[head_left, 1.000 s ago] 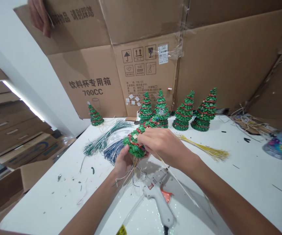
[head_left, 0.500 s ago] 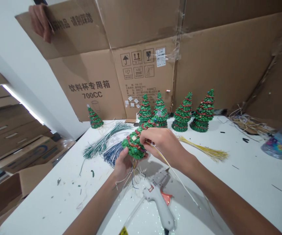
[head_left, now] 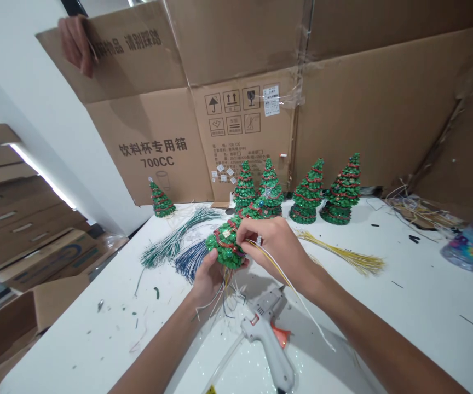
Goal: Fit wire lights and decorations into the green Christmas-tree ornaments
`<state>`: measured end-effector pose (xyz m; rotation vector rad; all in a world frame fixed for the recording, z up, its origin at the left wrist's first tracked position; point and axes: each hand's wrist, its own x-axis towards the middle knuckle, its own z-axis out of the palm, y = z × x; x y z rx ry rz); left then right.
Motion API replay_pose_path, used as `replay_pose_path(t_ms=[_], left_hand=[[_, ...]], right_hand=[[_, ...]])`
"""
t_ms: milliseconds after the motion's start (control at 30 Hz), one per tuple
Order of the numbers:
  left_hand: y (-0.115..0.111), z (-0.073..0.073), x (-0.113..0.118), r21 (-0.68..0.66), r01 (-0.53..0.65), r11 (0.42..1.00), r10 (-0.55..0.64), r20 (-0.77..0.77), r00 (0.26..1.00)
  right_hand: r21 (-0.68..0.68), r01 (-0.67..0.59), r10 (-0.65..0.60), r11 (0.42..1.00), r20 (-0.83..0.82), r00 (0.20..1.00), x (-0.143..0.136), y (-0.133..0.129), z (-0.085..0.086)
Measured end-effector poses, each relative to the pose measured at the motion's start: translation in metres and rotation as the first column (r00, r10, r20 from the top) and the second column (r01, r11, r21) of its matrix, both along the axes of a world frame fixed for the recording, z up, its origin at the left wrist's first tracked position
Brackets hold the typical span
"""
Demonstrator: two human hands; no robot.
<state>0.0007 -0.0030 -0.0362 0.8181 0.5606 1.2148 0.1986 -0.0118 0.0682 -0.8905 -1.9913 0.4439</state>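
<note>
A small green Christmas tree with red garland and tiny ornaments lies tilted, its base towards me. My left hand is closed around the base, where several loose wire ends hang down. Against the right side of the tree, my right hand pinches thin white and yellow wires; their long tails trail down towards the table. The fingertips partly hide where the wires meet the tree. Below both hands a grey hot glue gun with an orange trigger lies on the white table.
Several finished-looking trees stand along the cardboard wall. Bundles of green wire, blue wire and yellow wire lie around. At right is a clear plastic bottle. Another person's hand grips the cardboard's top.
The view has shifted slightly, so the scene sits a little lower and further right. Both hands keep their grips on the tree and wires, with hardly any movement.
</note>
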Motion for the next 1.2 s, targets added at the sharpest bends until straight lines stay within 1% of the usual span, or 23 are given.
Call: replay_pose_path(t_ms=[133, 233, 367, 433, 533, 733, 833, 1000, 1200], left_hand=[[0.0008, 0.0, -0.0002, -0.01, -0.008, 1.0, 0.008, 0.018, 1.0], [0.0022, -0.0003, -0.0006, -0.019, -0.017, 1.0, 0.017, 0.025, 1.0], [0.0034, -0.0016, -0.0005, -0.036, -0.07, 0.997, 0.072, 0.05, 0.996], [0.0034, -0.0018, -0.0001, -0.035, -0.086, 0.996, 0.088, 0.056, 0.994], [0.0027, -0.0009, 0.0003, -0.032, -0.078, 0.996, 0.079, 0.044, 0.996], [-0.0005, 0.0029, 0.0019, -0.021, -0.08, 0.997, 0.081, 0.016, 0.997], [-0.0011, 0.0045, 0.0027, -0.016, -0.086, 0.996, 0.086, 0.0, 0.996], [-0.0009, 0.0054, 0.0019, -0.026, -0.082, 0.996, 0.081, -0.028, 0.996], [-0.0018, 0.0078, 0.0035, -0.001, -0.08, 0.997, 0.079, -0.04, 0.996]], right_hand=[[-0.008, 0.001, -0.001, 1.0, 0.004, 1.0, -0.0011, -0.0014, 0.0002], [-0.016, 0.002, -0.001, 1.0, 0.05, 0.999, 0.0, -0.0031, 0.0025], [-0.063, 0.004, 0.003, 0.998, 0.112, 0.994, 0.003, -0.0036, 0.0066], [-0.076, 0.008, 0.0, 0.997, 0.094, 0.996, 0.0037, -0.003, 0.0079], [-0.07, 0.033, -0.03, 0.997, 0.054, 0.998, 0.0031, -0.002, 0.0087], [0.021, 0.039, -0.039, 0.999, -0.02, 0.999, -0.0007, -0.0013, 0.0064], [0.042, 0.057, -0.056, 0.997, -0.04, 0.998, -0.0009, -0.0001, 0.0038], [0.034, 0.058, -0.056, 0.998, -0.041, 0.998, 0.0006, 0.0016, 0.0027], [0.001, 0.03, -0.03, 1.0, -0.031, 0.999, 0.0021, 0.0014, 0.0024]])
